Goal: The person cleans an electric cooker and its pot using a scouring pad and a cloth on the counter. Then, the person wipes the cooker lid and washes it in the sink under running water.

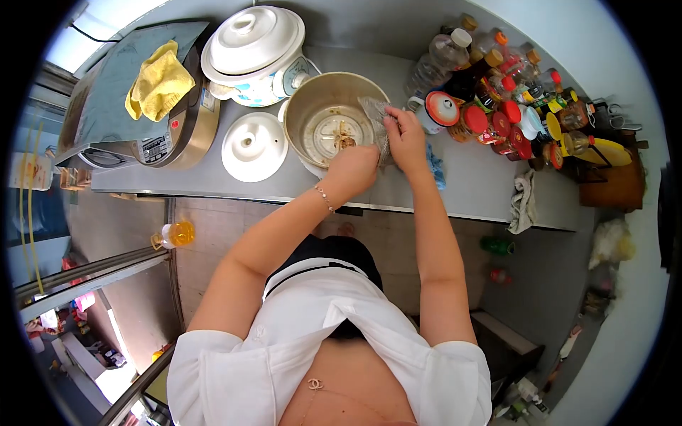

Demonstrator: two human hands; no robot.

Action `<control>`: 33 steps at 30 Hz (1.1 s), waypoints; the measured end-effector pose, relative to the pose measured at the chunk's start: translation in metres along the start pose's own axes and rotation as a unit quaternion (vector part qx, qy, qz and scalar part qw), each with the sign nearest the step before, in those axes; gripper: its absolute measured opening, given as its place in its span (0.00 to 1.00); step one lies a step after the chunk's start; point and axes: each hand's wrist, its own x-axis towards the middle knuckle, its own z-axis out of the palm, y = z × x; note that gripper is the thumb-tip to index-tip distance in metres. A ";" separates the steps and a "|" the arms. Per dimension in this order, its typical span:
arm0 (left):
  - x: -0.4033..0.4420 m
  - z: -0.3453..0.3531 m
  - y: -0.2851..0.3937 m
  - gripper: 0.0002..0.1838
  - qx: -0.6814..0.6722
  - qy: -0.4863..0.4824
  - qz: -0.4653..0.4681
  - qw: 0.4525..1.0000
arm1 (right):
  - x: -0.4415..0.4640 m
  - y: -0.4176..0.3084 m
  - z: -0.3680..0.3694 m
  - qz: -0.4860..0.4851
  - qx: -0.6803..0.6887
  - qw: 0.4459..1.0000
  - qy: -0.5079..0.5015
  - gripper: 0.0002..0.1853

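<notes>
A round pot [302, 128] without a lid stands on the grey counter, with some brown pieces [345, 140] at its bottom. My left hand [349, 172] is closed at the pot's near right rim; what its fingers hold is hidden. On the pot's right side, my right hand [405, 139] pinches a thin, greyish, see-through bag or sheet [375, 115] that hangs over the rim. A white lid [254, 147] with a small knob lies just left of the pot.
Behind stands a white lidded cooker [249, 50]. At the left, a yellow cloth [160, 82] lies on a covered appliance [186, 131]. Several jars and bottles [501, 124] crowd the right side. A blue cloth [435, 169] and a grey rag [523, 202] lie near the counter's front edge [284, 197].
</notes>
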 end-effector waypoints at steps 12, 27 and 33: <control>-0.025 0.012 -0.023 0.05 0.134 0.145 0.060 0.978 | -0.046 -0.039 0.005 0.155 -0.192 0.967 -0.069 0.18; -0.028 0.019 -0.021 0.12 0.122 0.219 0.073 0.965 | 0.010 -0.025 0.004 0.154 -0.275 0.942 -0.114 0.19; -0.028 0.020 -0.031 0.11 0.105 0.215 0.108 0.965 | 0.031 -0.021 0.013 0.085 -0.328 0.934 -0.109 0.18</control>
